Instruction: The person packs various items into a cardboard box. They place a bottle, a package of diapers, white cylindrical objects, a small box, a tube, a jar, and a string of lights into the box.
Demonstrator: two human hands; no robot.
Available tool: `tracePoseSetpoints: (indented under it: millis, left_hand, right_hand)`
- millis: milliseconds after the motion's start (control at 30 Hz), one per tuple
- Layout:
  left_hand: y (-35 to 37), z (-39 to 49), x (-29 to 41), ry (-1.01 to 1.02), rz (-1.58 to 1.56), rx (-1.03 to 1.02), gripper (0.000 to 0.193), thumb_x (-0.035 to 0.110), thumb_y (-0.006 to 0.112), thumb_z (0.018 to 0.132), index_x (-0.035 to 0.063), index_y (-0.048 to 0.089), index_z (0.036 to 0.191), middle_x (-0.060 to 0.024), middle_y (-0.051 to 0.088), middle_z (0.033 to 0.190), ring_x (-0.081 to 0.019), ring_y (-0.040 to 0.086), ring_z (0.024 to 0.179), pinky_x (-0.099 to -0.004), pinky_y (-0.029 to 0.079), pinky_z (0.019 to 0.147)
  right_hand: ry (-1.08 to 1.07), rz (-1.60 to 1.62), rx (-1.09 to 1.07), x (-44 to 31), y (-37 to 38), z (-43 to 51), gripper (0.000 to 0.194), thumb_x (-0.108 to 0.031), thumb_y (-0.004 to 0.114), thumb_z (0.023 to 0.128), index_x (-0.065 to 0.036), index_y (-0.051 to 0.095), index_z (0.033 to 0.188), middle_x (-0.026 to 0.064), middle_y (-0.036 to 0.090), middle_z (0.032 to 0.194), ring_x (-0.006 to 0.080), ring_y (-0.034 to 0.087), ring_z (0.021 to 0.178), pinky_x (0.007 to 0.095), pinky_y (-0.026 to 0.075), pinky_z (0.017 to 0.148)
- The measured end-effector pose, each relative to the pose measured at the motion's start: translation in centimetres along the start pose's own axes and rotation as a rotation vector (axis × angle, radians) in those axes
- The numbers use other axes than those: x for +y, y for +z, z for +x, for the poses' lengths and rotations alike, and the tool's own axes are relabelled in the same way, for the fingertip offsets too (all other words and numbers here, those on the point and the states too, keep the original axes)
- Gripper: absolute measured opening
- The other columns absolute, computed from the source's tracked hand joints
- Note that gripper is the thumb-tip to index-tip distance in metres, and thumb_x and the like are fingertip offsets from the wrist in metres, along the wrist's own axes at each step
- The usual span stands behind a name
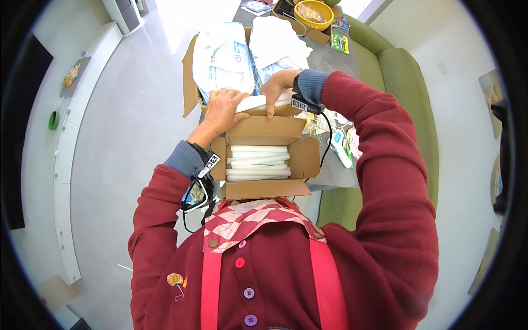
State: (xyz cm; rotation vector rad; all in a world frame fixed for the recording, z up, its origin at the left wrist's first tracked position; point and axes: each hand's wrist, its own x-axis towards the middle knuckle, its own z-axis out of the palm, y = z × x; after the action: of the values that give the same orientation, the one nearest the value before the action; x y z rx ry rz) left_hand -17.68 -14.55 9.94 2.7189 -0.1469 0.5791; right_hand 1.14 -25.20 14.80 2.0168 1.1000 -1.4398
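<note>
Before me an open cardboard box (264, 189) holds several white rolls (260, 159) lying side by side, its flaps folded outward. Just beyond it, a second cardboard box (189, 78) is filled with white and blue plastic packages (222, 57). Along that box's near edge lies a thick white roll (251, 103). My left hand (225, 110) covers the roll's left end, its thumb by the cardboard rim. With thumb and fingers on either side, my right hand (279, 87) grips the roll farther right. The roll's far right part is partly hidden behind my right wrist.
Both boxes stand on a grey table (330, 62). Cluttered small items and a white-and-blue handheld device (340, 148) lie to the right. A yellow basket (314, 15) sits at the back. Beside the table is a green sofa (406, 90). A black cable (328, 136) hangs from my right wrist.
</note>
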Motion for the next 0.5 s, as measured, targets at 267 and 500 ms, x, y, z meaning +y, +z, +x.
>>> tracePoseSetpoints:
  millis: [267,500]
  left_hand:
    - [0.0,0.0,-0.4,-0.008,-0.124,0.143,0.06,0.03,0.081,0.064,0.0121,0.061,0.118,-0.0041,0.063,0.111,-0.0215,0.055,0.107,-0.0363,0.038,0.086]
    - [-0.1,0.2,-0.4,-0.074,-0.17,0.099,0.063,0.026,0.083,0.063,0.0113,0.058,0.12,-0.0066,0.062,0.113,-0.0248,0.055,0.106,-0.0368,0.039,0.09]
  right_hand:
    - [-0.013,0.337,-0.16,2.3,-0.9,0.8,0.068,-0.03,0.08,0.062,0.0,0.058,0.119,0.0214,0.065,0.107,0.0308,0.067,0.086,0.0396,0.055,0.076]
    - [-0.093,0.215,0.066,1.2,0.6,-1.3,0.064,-0.027,0.077,0.062,0.001,0.06,0.117,0.0198,0.065,0.106,0.033,0.065,0.091,0.0418,0.052,0.076]
